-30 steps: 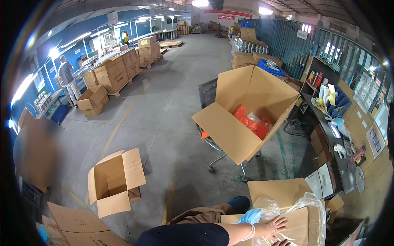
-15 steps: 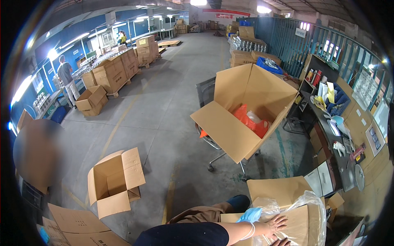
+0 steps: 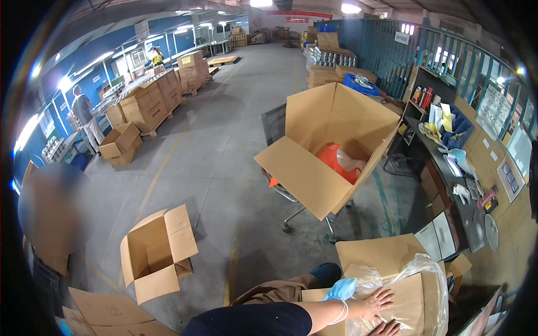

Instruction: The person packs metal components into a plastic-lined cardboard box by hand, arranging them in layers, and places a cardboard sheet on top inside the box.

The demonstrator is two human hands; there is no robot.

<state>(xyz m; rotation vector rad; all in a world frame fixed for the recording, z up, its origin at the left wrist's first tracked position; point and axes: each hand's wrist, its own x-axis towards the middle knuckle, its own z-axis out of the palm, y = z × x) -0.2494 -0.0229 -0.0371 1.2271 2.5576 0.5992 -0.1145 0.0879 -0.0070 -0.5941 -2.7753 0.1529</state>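
Note:
My left hand (image 3: 379, 301) lies flat, fingers spread, on a brown cardboard sheet (image 3: 408, 298) at the lower right. Just below it, my right hand (image 3: 386, 328) shows only its fingers at the frame's lower edge; they also rest stretched out on the cardboard. Crumpled clear plastic film (image 3: 430, 271) surrounds the sheet, inside an open carton whose flap (image 3: 381, 253) is folded outward on the far side. A light blue face mask (image 3: 341, 289) hangs at my left wrist by white loops. Neither hand grips anything.
A large open carton (image 3: 302, 176) with a red plastic bag (image 3: 338, 162) sits on a wheeled chair. Another open carton (image 3: 154, 249) stands on the floor at left. A cluttered desk (image 3: 448, 179) lines the right; a person (image 3: 84, 115) stands far left near stacked cartons (image 3: 143, 106).
The head view has shifted slightly, moving the background up and left. My right fingers show a little more at the lower edge. My left hand stays flat on the cardboard.

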